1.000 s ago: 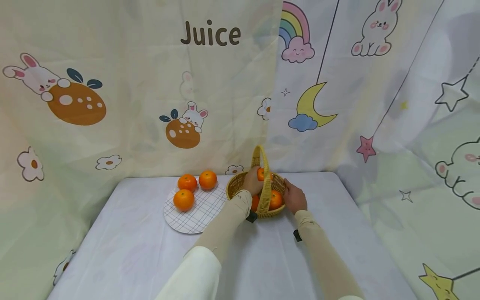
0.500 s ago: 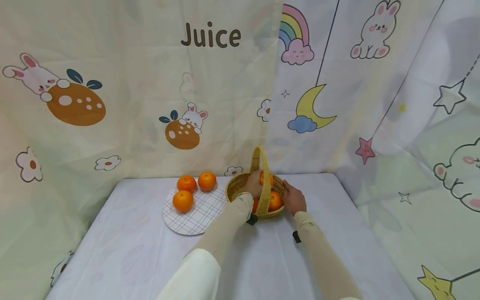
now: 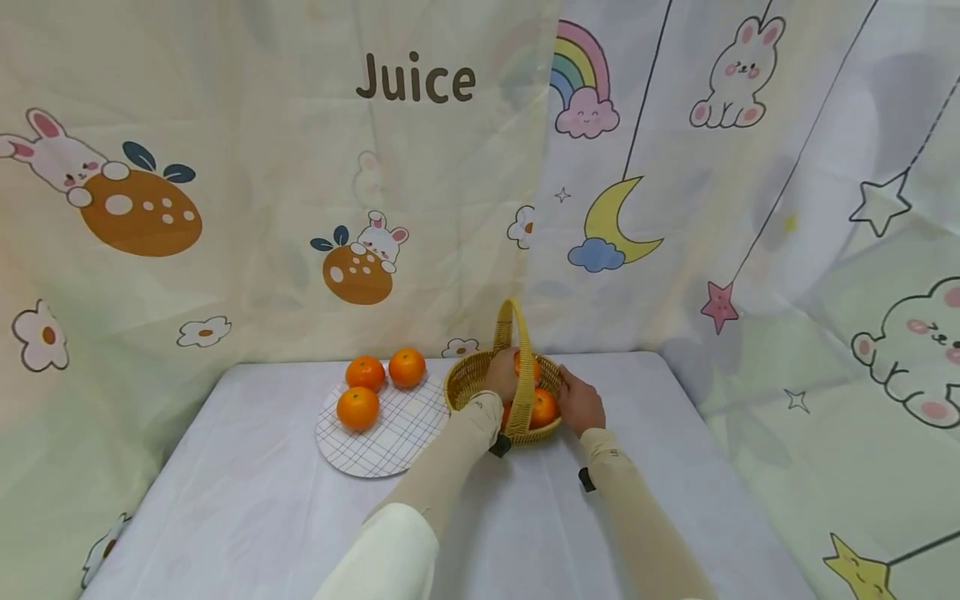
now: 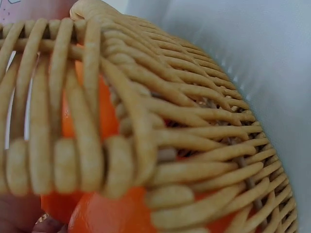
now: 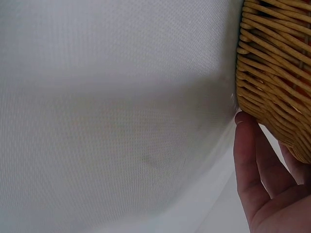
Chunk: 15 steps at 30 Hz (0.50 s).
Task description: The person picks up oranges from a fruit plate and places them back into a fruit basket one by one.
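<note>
A woven basket (image 3: 465, 379) with a tall handle stands at the back of the table with several oranges in it. My left hand (image 3: 501, 377) reaches in beside the handle and holds an orange (image 3: 527, 367), partly covered by the handle. In the left wrist view the handle (image 4: 63, 107) hides most of that hand; a few fingertips (image 4: 48, 225) show beside an orange (image 4: 114, 213). My right hand (image 3: 582, 403) grips the basket's right side. In the right wrist view its fingers (image 5: 248, 155) lie against the basket's lower wall (image 5: 272, 77); the thumb is hidden.
Left of the basket lies a round checked placemat (image 3: 390, 442) bearing three oranges (image 3: 358, 408). The white-covered table (image 3: 247, 500) meets a printed curtain (image 3: 450, 192) along its back edge. My left forearm (image 3: 442, 458) crosses over the placemat's right side.
My left hand has lowered the orange deeper into the basket. The right hand stays at the basket's side. The whole head view has shifted slightly.
</note>
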Motion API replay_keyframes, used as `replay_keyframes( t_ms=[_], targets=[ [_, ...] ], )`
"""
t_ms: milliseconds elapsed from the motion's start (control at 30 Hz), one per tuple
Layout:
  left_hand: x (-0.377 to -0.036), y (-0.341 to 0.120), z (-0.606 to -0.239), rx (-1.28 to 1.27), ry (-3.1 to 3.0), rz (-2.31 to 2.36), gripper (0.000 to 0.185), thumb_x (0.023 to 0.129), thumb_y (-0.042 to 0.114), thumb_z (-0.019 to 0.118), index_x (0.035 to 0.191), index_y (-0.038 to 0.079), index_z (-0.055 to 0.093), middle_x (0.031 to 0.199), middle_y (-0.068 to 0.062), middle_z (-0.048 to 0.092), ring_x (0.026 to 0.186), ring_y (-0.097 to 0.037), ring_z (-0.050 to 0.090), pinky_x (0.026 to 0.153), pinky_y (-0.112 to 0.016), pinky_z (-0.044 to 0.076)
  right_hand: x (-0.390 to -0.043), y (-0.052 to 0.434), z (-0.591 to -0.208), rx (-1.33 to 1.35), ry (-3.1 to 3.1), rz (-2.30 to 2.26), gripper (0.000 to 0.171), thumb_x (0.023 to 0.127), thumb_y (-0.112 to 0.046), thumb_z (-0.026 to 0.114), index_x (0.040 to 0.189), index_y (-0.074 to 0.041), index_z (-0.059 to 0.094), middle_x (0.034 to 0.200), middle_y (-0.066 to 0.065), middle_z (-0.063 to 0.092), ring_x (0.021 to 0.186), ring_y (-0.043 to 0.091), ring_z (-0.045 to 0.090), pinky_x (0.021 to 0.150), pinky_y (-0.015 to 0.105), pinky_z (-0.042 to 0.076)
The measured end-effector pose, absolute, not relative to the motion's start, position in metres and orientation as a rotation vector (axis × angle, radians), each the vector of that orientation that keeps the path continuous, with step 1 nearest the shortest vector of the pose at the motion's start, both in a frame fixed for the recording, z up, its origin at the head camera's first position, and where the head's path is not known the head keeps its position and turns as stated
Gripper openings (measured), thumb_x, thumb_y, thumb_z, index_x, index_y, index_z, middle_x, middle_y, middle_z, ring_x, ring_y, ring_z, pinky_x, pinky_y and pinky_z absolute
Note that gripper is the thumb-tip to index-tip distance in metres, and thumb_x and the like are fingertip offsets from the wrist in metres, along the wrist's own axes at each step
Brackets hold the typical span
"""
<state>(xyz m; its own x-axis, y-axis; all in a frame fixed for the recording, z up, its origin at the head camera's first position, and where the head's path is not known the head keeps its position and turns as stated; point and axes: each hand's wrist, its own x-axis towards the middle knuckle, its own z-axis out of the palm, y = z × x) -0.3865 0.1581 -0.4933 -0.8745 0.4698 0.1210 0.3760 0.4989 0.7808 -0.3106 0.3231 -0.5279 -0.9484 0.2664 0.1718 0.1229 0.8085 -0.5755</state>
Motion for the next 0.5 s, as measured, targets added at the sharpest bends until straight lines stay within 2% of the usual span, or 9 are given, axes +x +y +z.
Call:
replay_keyframes(
  t_ms=[100, 200, 367, 500],
  targets=[
    [-0.386, 0.157, -0.493, 0.711, 2.632, 1.294, 0.067, 0.086, 0.014, 0.075, 0.142, -0.002, 0.043, 0.143, -0.019, 0.045, 0.132, -0.033, 0.042, 0.106, -0.045, 0.039, -0.311, 0.322, -0.53, -0.292, -2.772, 0.857, 0.046, 0.103, -0.015, 0.041, 0.148, -0.009, 0.041, 0.14, 0.016, 0.052, 0.111, 0.036, 0.061, 0.093, 0.05, 0.049],
    [-0.387, 0.156, -0.494, 0.728, 2.654, 1.225, 0.057, 0.093, 0.009, 0.066, 0.142, -0.004, 0.043, 0.141, -0.021, 0.047, 0.131, -0.035, 0.043, 0.106, -0.045, 0.039, -0.311, 0.322, -0.53, -0.293, -2.779, 0.869, 0.046, 0.103, -0.016, 0.041, 0.149, -0.01, 0.04, 0.141, 0.016, 0.051, 0.118, 0.035, 0.057, 0.097, 0.051, 0.047],
    [-0.392, 0.157, -0.496, 0.792, 2.687, 1.089, 0.05, 0.096, 0.013, 0.061, 0.139, -0.006, 0.046, 0.134, -0.023, 0.052, 0.126, -0.036, 0.048, 0.104, -0.043, 0.042, -0.311, 0.324, -0.527, -0.294, -2.747, 0.873, 0.046, 0.102, -0.014, 0.041, 0.148, -0.009, 0.042, 0.139, 0.017, 0.053, 0.108, 0.033, 0.062, 0.091, 0.05, 0.05],
    [-0.396, 0.157, -0.496, 0.779, 2.647, 1.08, 0.05, 0.096, 0.011, 0.06, 0.14, -0.007, 0.044, 0.137, -0.025, 0.049, 0.127, -0.037, 0.046, 0.104, -0.046, 0.042, -0.311, 0.325, -0.526, -0.29, -2.755, 0.852, 0.046, 0.102, -0.014, 0.041, 0.147, -0.009, 0.043, 0.138, 0.017, 0.053, 0.098, 0.03, 0.063, 0.087, 0.049, 0.051]
  ],
)
